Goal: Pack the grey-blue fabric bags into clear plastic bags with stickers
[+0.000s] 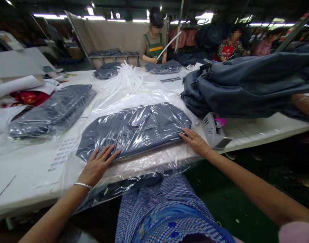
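Note:
A flat dark blue bag sealed in a clear plastic bag lies on the white table right in front of me. My left hand rests flat on its near left edge, fingers spread. At the near right corner of the package my right hand lies flat too, fingers stretched out. The loose open end of the plastic hangs over the table's front edge onto my lap.
A stack of wrapped bags sits at the left. A pile of unwrapped dark blue backpacks fills the right. White plastic strips lie behind. Across the table a person holds a white strip over another wrapped bag.

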